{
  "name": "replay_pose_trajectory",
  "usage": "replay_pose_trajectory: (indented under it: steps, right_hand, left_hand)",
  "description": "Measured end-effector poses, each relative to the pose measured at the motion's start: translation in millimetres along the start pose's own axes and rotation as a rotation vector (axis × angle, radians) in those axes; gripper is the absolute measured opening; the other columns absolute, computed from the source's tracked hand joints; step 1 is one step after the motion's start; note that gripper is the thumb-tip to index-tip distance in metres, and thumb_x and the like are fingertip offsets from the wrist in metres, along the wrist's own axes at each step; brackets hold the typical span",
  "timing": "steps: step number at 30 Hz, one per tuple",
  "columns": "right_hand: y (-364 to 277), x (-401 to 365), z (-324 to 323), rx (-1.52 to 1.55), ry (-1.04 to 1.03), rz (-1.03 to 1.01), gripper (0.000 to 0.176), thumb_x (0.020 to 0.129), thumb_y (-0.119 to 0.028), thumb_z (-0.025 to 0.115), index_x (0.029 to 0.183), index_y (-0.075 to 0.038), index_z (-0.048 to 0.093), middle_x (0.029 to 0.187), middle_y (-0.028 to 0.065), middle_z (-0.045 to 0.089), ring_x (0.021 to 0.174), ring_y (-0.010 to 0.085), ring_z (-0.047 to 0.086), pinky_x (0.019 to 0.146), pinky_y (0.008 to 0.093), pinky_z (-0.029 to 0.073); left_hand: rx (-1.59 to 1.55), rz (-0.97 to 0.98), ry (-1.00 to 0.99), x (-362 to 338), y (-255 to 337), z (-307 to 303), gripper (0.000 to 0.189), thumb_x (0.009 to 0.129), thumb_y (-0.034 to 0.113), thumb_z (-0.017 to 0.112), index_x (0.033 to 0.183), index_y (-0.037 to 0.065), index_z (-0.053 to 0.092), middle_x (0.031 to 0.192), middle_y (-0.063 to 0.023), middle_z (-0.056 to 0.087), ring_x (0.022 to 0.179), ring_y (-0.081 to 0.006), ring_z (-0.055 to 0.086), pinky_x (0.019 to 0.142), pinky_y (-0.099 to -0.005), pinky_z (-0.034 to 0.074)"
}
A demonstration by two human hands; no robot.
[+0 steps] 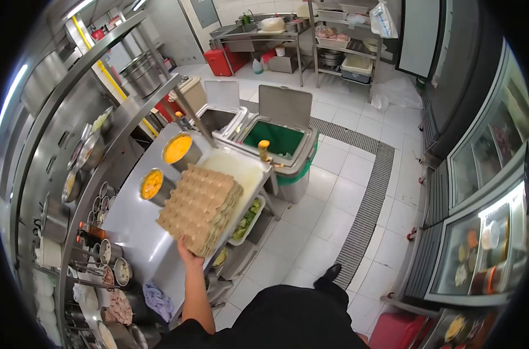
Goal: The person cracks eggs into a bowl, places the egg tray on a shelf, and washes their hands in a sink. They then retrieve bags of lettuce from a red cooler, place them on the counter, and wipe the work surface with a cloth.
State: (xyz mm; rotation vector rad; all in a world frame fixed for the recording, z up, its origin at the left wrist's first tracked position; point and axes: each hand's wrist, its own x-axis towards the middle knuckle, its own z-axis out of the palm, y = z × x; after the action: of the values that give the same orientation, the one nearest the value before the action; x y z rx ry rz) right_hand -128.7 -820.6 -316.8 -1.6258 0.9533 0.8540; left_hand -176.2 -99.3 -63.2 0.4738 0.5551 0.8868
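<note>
My left hand [187,253] grips the near edge of a stack of brown cardboard egg trays [200,205] and holds it above the steel counter [133,232]. The stack reaches over a white cutting board [244,168]. My forearm runs down to the bottom of the view. My right hand does not show. Two steel pots of yellow liquid [177,149] [152,184] stand on the counter just beyond the trays.
A green-lined bin with raised lid [279,139] and a second open bin [218,119] stand past the counter's end. Small bowls and sauce bottles [95,235] line the counter's left. Glass-door fridges [485,244] fill the right. A floor drain grate [366,215] crosses the tiled aisle.
</note>
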Motion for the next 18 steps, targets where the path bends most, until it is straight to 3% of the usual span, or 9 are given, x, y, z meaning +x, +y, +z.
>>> replay_pose_trajectory:
  steps: [4, 5, 6, 8, 10, 12, 14, 16, 18]
  right_hand:
    - [-195.9, 80.0, -35.5, -0.252, -0.018, -0.310, 0.022, 0.087, -0.023, 0.052, 0.071, -0.008, 0.056, 0.050, 0.0058, 0.046, 0.046, 0.0218, 0.053, 0.038, 0.0380, 0.039]
    - [-260.5, 93.8, -36.2, -0.336, -0.015, -0.445, 0.025, 0.086, -0.022, 0.052, 0.067, -0.008, 0.057, 0.046, 0.0053, 0.045, 0.043, 0.0214, 0.052, 0.037, 0.0378, 0.038]
    - [-313.2, 154.6, -43.8, -0.676, 0.036, -0.784, 0.022, 0.086, -0.021, 0.052, 0.070, -0.007, 0.059, 0.052, 0.0064, 0.050, 0.045, 0.0219, 0.054, 0.038, 0.0353, 0.039]
    - [-476.3, 129.9, -12.8, -0.394, 0.005, -0.663, 0.024, 0.087, -0.029, 0.054, 0.090, -0.006, 0.060, 0.072, 0.0072, 0.059, 0.053, 0.0183, 0.057, 0.043, 0.0326, 0.046]
    - [-612.6, 96.3, 27.4, -0.386, -0.048, -0.776, 0.029, 0.089, -0.030, 0.054, 0.101, -0.005, 0.060, 0.079, 0.0065, 0.061, 0.057, 0.0153, 0.058, 0.046, 0.0293, 0.046]
    - [-720.9, 89.1, 71.3, -0.406, -0.076, -0.839, 0.027, 0.090, -0.029, 0.054, 0.103, -0.006, 0.059, 0.083, 0.0061, 0.062, 0.060, 0.0154, 0.059, 0.048, 0.0280, 0.047]
    - [-799.6, 84.2, 117.3, -0.394, -0.077, -0.897, 0.024, 0.090, -0.026, 0.055, 0.103, -0.006, 0.059, 0.083, 0.0058, 0.062, 0.060, 0.0151, 0.059, 0.049, 0.0278, 0.047]
    - [-849.6, 118.4, 154.5, -0.400, -0.176, -0.937, 0.025, 0.088, -0.027, 0.058, 0.102, -0.006, 0.061, 0.085, 0.0055, 0.063, 0.062, 0.0146, 0.060, 0.049, 0.0283, 0.047]
    - [-883.0, 119.8, 191.8, -0.646, -0.175, -0.809, 0.028, 0.087, -0.030, 0.059, 0.104, -0.007, 0.063, 0.089, 0.0060, 0.064, 0.066, 0.0140, 0.062, 0.050, 0.0286, 0.048]
  left_hand:
    - [-0.026, 0.193, 0.116, -25.1, -35.6, 60.9, 0.056, 0.084, 0.039, 0.053, 0.131, 0.008, 0.047, 0.129, -0.0105, 0.055, 0.115, -0.0312, 0.055, 0.095, -0.0485, 0.045]
    - [-0.040, 0.237, 0.180, -24.0, -41.9, 71.6, 0.056, 0.085, 0.039, 0.052, 0.131, 0.008, 0.046, 0.129, -0.0105, 0.055, 0.115, -0.0311, 0.055, 0.095, -0.0484, 0.045]
    - [-0.051, 0.269, 0.147, -26.8, -46.1, 89.0, 0.056, 0.086, 0.040, 0.051, 0.132, 0.008, 0.046, 0.129, -0.0102, 0.054, 0.115, -0.0309, 0.054, 0.096, -0.0484, 0.045]
    - [-0.077, 0.351, 0.110, -27.3, -51.5, 123.1, 0.056, 0.087, 0.040, 0.051, 0.133, 0.008, 0.045, 0.130, -0.0099, 0.053, 0.117, -0.0306, 0.053, 0.098, -0.0483, 0.043]
    - [-0.084, 0.449, 0.111, -21.6, -56.4, 157.4, 0.057, 0.088, 0.040, 0.050, 0.134, 0.007, 0.043, 0.134, -0.0104, 0.050, 0.120, -0.0312, 0.050, 0.099, -0.0486, 0.042]
    - [-0.094, 0.502, 0.117, -5.7, -66.2, 211.1, 0.057, 0.089, 0.039, 0.049, 0.136, 0.007, 0.042, 0.136, -0.0109, 0.048, 0.122, -0.0318, 0.048, 0.100, -0.0490, 0.041]
    - [-0.158, 0.561, -0.008, 23.7, -79.2, 277.2, 0.060, 0.090, 0.039, 0.047, 0.139, 0.006, 0.037, 0.141, -0.0113, 0.043, 0.125, -0.0332, 0.045, 0.102, -0.0495, 0.039]
    - [-0.171, 0.575, 0.023, 70.6, -94.8, 331.3, 0.061, 0.092, 0.040, 0.044, 0.142, 0.008, 0.033, 0.144, -0.0112, 0.040, 0.127, -0.0338, 0.042, 0.103, -0.0516, 0.038]
    - [-0.216, 0.551, 0.013, 121.0, -114.1, 396.0, 0.060, 0.092, 0.041, 0.042, 0.143, 0.010, 0.033, 0.144, -0.0109, 0.040, 0.128, -0.0339, 0.042, 0.103, -0.0541, 0.036]
